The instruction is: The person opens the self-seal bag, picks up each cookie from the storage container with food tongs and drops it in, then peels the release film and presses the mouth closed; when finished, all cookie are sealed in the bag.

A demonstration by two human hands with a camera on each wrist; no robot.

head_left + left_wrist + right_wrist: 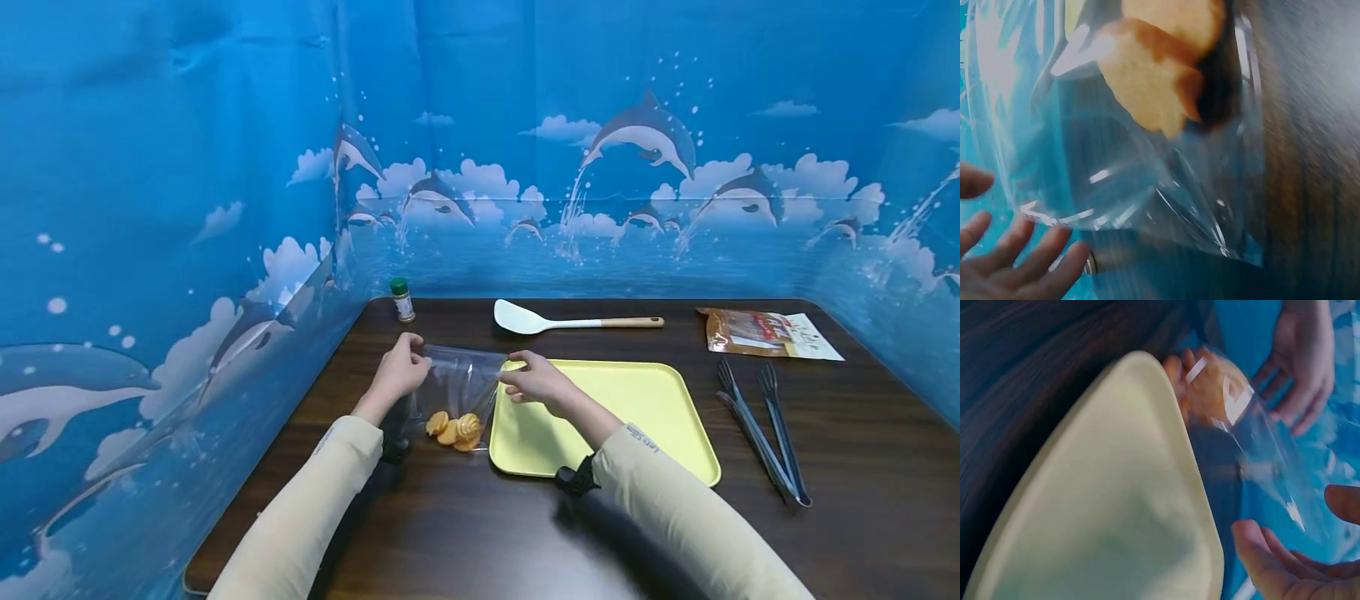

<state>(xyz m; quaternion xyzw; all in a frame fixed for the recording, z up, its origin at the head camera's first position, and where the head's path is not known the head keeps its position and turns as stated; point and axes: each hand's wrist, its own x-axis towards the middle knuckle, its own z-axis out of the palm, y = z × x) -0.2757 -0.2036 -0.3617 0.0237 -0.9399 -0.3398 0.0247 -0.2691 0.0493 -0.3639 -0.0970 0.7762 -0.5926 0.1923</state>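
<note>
A clear plastic bag (459, 379) with several orange-brown, shell-shaped pastries (467, 427) at its near end lies on the table, left of the yellow tray (693, 425). At the bag's far left corner is my left hand (399, 372), its thumb apart from the fingers; in the left wrist view the fingertips (1054, 240) meet the edge of the film. My right hand (542, 383) hovers over the tray's left side, fingers at the bag's far right corner. The right wrist view shows its thumb and fingers (1250, 534) apart, with the bag's edge close by.
A small green-capped shaker (402, 301) stands at the back left. Beside it lies a white spatula (540, 320) with a wooden handle. To the right are metal tongs (765, 437) and a brown food packet (757, 333). A blue dolphin-print curtain (480, 167) surrounds the table.
</note>
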